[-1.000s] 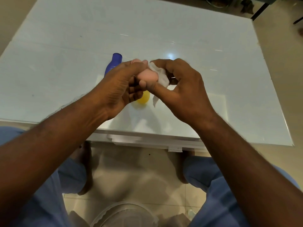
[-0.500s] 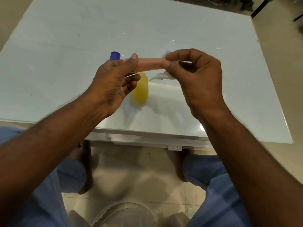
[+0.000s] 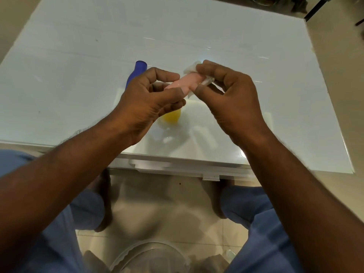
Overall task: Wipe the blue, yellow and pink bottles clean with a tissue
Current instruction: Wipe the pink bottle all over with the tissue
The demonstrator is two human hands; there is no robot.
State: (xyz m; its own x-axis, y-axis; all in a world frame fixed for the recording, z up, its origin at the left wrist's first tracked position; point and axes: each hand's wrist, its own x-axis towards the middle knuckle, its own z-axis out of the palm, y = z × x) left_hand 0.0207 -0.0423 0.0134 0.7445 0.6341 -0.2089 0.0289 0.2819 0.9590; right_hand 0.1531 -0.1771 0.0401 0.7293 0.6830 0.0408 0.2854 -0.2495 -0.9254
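Observation:
My left hand (image 3: 145, 97) grips the lower end of the pink bottle (image 3: 184, 82), held above the table and tilted up to the right. My right hand (image 3: 226, 91) pinches a white tissue (image 3: 192, 68) round the bottle's other end. The blue bottle (image 3: 136, 72) lies on the table behind my left hand, mostly hidden by it. Only the bottom of the yellow bottle (image 3: 171, 116) shows on the table below my left hand's fingers.
The white glass table (image 3: 78, 66) stretches wide around the bottles. Its near edge (image 3: 177, 166) runs just above my knees. A clear round bin (image 3: 151, 257) stands on the tiled floor between my legs.
The pink bottle went from level to tilted up to the right. My right hand with the tissue slid along it, and my left hand now covers more of the yellow bottle.

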